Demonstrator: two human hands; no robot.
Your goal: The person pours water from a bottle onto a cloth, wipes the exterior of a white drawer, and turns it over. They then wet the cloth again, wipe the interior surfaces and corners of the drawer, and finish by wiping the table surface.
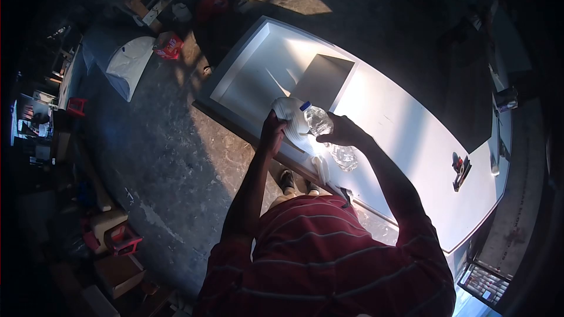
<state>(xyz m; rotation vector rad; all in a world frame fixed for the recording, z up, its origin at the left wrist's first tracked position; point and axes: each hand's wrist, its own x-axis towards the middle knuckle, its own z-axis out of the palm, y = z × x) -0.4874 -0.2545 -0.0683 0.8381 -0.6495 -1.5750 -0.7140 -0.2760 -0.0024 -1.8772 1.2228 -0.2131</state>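
Note:
My left hand (pixel 272 132) is closed on the edge of a white, rounded, ribbed thing (pixel 289 113) whose kind I cannot make out. Wrapped round the middle of a clear plastic bottle (pixel 318 121) is my right hand (pixel 345 131). The bottle tilts, its blue cap at the upper left, close to the white thing. Both hands are above the near edge of a large white cabinet-like unit (pixel 388 111) with an open compartment. A crumpled whitish item (pixel 321 170) lies on its near edge, below the bottle.
A dark hand tool (pixel 462 172) lies at the right on the white surface. At the left, a red box (pixel 168 46) and a pale cloth-like cover (pixel 130 63) rest near the concrete floor (pixel 170 158). A red stool (pixel 122 239) and a cardboard box (pixel 118 274) are lower left.

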